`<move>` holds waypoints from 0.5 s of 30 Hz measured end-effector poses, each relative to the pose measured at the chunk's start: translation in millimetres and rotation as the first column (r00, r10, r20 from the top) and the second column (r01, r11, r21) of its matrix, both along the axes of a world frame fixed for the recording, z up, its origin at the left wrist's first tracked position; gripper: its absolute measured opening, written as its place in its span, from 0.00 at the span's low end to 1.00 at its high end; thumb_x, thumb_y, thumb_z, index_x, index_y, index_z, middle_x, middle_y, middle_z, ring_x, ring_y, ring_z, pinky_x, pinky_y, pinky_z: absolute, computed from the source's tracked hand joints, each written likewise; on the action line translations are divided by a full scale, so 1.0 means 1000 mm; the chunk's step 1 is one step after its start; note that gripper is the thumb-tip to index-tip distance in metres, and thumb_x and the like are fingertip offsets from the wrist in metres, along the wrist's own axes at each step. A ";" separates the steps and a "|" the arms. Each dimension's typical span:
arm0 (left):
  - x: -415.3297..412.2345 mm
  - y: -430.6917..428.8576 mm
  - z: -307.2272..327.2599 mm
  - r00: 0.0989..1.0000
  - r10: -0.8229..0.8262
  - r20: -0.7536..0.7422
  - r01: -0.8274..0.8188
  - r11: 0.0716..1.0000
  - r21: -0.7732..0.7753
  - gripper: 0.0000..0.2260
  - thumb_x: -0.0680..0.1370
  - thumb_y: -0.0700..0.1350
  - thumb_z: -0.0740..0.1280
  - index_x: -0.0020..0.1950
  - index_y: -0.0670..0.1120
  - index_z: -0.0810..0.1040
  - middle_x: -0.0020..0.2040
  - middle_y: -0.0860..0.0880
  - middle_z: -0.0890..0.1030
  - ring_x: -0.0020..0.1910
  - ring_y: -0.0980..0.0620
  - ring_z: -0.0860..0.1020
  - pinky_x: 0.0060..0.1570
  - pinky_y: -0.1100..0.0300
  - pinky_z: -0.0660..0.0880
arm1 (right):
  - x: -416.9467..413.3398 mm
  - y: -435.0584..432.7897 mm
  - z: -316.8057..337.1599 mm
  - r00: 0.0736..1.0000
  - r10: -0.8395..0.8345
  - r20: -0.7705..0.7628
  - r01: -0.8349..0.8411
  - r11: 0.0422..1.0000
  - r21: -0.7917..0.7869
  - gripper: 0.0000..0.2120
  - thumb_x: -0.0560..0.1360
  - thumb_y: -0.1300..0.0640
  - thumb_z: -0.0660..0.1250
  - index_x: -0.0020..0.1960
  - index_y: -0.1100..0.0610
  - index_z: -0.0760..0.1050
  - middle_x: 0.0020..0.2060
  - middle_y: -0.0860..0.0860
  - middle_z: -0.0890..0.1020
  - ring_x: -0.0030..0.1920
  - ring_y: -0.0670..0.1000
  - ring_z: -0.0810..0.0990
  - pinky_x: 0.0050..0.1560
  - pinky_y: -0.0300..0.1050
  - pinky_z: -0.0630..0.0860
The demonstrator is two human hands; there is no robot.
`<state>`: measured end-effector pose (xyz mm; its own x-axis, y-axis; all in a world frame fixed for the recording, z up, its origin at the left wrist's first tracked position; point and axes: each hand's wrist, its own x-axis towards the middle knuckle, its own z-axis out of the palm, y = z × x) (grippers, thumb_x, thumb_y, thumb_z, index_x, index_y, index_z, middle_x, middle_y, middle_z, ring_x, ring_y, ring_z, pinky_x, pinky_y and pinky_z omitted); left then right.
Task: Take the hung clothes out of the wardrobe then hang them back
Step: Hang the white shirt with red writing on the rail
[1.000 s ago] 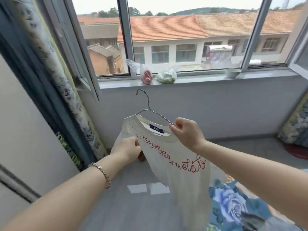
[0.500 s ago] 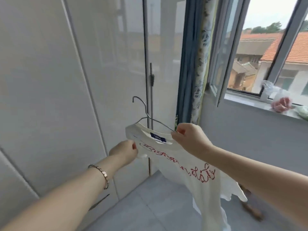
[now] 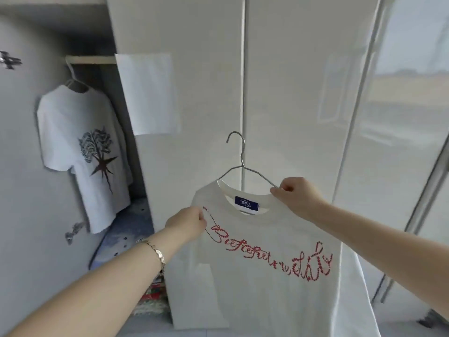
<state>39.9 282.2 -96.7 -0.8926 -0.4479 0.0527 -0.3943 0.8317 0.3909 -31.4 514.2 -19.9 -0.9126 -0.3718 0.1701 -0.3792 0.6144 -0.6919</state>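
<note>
We are pinching the shirt (image 3: 267, 276) by its shoulder with our left hand (image 3: 187, 223) and gripping the hanger (image 3: 239, 161) at the collar with our right hand (image 3: 295, 194). The shirt is hanging below both grips, white with red script and a blue neck label. Up-left of the left grip, a tee (image 3: 80, 152) is hanging in the wardrobe (image 3: 291, 93).

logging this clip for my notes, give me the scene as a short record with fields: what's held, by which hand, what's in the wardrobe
held item: white t-shirt with red lettering on a wire hanger
left hand: pinches the shirt fabric near the shoulder
right hand: grips the hanger's arm beside the collar
wardrobe: open at the left, rail in view
hung inside: white t-shirt with tree print, on the rail
hanger hook: free, not on the rail
left wrist: bracelet
</note>
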 end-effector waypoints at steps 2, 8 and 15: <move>0.023 -0.057 0.014 0.998 0.054 -0.021 -0.054 0.998 -0.022 0.05 0.77 0.46 0.58 0.42 0.51 0.72 0.51 0.49 0.80 0.52 0.47 0.78 0.48 0.60 0.72 | 0.003 -0.061 0.005 0.998 0.045 0.035 -0.044 0.998 -0.038 0.18 0.76 0.56 0.64 0.29 0.56 0.63 0.26 0.50 0.65 0.27 0.49 0.62 0.27 0.39 0.57; 0.080 -0.200 0.040 0.975 0.210 -0.078 -0.206 0.977 0.057 0.07 0.75 0.42 0.58 0.38 0.49 0.70 0.40 0.51 0.77 0.42 0.48 0.76 0.41 0.60 0.69 | 0.014 -0.227 0.019 0.987 0.097 0.125 -0.086 0.992 -0.091 0.18 0.76 0.58 0.63 0.30 0.56 0.62 0.26 0.50 0.65 0.27 0.49 0.62 0.27 0.40 0.56; 0.095 -0.316 0.049 0.930 0.345 -0.125 -0.333 0.937 0.102 0.10 0.74 0.41 0.58 0.33 0.49 0.68 0.34 0.51 0.75 0.41 0.43 0.80 0.42 0.54 0.76 | 0.017 -0.389 0.047 0.958 0.174 0.230 -0.142 0.979 -0.148 0.08 0.78 0.56 0.61 0.42 0.59 0.70 0.30 0.51 0.66 0.29 0.49 0.64 0.29 0.39 0.59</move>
